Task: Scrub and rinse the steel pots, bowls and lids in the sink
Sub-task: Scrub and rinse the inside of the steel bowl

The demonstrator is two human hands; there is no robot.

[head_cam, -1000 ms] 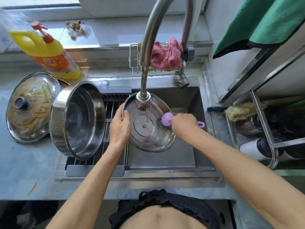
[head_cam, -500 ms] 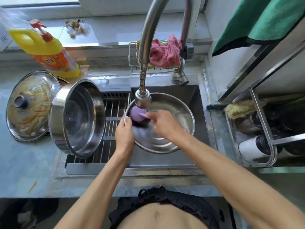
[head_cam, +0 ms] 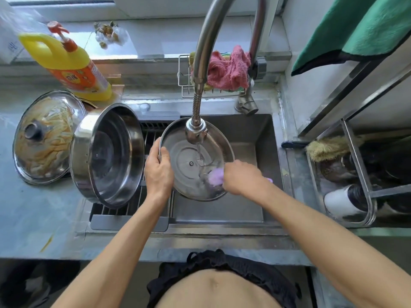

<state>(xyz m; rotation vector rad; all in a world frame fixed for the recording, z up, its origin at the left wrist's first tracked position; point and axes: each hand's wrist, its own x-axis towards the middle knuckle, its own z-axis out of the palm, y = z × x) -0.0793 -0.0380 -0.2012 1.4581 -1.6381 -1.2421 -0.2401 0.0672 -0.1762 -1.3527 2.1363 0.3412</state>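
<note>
1. One big steel pot fills the left centre of the frame, tipped on its side across the drain rack over the sink's left part, its open mouth facing right. Its inside looks bright and free of residue, so I judge it already washed and left to drain.
2. The sink sits mid-frame, with the curved tap hanging over it and a thin stream of water falling from the nozzle.
3. A second lid lies on the desk at the far left, knob up, streaked with orange-brown residue. It looks unwashed, so it is work left to do.
4. The steel lid being cleaned is at the centre, held tilted above the basin with its underside up, directly below the nozzle, so the water lands near its middle.
5. The left hand holds this lid at its left rim, thumb over the inner face and fingers curled behind the edge.
6. The right hand has its fingers clenched around a purple scrubber, pressing it on the lid's lower right inner face.
7. The yellow detergent bottle stands at the upper left of the frame, behind the dirty lid.
8. Judged overall: one pot seems done, one lid is mid-scrub and needs a rinse, one dirty lid waits. No bowls are clearly identifiable.
</note>
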